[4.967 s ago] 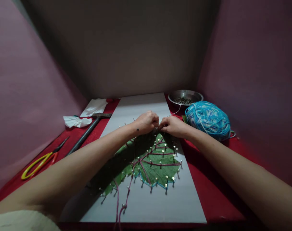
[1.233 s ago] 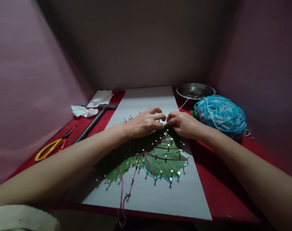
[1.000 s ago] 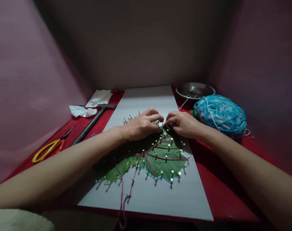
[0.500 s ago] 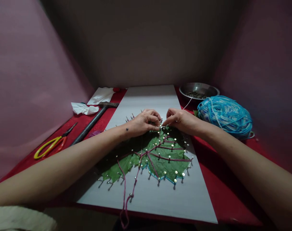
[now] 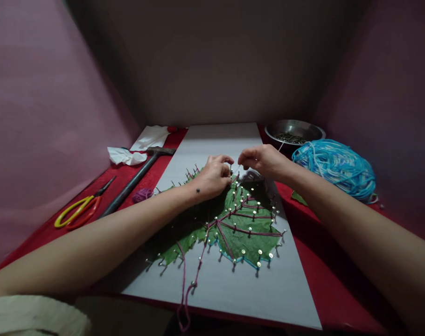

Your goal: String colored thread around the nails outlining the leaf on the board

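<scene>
A green leaf (image 5: 256, 238) lies on a white board (image 5: 226, 140), with several nails standing around its edge and along its veins. Magenta yarn (image 5: 238, 228) runs between nails on the veins, and blue yarn (image 5: 229, 256) follows part of the lower edge. At the leaf's far tip, my right hand (image 5: 264, 158) pinches a thin pale strand of yarn (image 5: 238, 170) just above the nails. My left hand (image 5: 217, 175) is beside it, fingers curled, with its thumb at the strand's lower end. The contact under the left fingertips is partly hidden.
Right of the board sit a blue-and-white yarn ball (image 5: 334, 170) and a metal bowl (image 5: 292, 128) of nails. To the left lie a hammer (image 5: 131, 184), yellow-and-red handled pliers (image 5: 81, 210), crumpled white paper (image 5: 126, 156) and a small purple yarn ball (image 5: 142, 195).
My right hand has lifted slightly away from the nails, drawing the pale strand up. The left thumb and forefinger have come apart somewhat. The whole view has shifted a little.
</scene>
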### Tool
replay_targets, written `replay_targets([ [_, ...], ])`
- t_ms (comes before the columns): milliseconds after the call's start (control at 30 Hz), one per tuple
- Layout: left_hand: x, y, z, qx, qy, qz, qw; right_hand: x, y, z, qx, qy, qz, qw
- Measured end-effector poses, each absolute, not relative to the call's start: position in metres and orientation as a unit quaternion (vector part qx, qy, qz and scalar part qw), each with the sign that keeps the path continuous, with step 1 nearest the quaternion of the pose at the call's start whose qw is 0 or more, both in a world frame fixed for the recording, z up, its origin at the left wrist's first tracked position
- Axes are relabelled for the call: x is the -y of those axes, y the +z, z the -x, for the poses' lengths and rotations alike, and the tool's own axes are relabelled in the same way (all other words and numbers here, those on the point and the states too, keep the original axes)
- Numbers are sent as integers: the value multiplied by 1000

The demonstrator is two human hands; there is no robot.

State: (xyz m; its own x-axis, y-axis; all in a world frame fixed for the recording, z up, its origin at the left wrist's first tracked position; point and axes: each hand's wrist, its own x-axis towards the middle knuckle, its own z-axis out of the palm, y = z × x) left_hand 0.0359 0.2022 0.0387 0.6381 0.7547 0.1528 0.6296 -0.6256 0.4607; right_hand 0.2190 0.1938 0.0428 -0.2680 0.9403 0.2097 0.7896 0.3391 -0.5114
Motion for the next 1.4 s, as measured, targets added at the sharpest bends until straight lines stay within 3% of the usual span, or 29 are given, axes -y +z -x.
replay_targets([
  [100, -202, 38, -39, -414, 166, -879, 169, -199, 42, -218, 759, 39, 613, 214],
  [200, -202, 37, -40, -438, 160, -867, 176, -189, 43, -217, 748, -27, 617, 242],
  [367, -203, 37, -38, -445, 164, -858, 198, -165, 37, -218, 812, 27, 536, 230],
  [867, -203, 31, -39, -414, 166, -881, 159, -164, 33, -221, 911, -52, 402, 78],
  [1100, -204, 28, -39, -406, 172, -887, 141, -159, 33, -222, 904, -17, 409, 125],
  [1400, -202, 30, -37, -407, 178, -884, 146, -164, 29, -224, 904, -18, 416, 98],
])
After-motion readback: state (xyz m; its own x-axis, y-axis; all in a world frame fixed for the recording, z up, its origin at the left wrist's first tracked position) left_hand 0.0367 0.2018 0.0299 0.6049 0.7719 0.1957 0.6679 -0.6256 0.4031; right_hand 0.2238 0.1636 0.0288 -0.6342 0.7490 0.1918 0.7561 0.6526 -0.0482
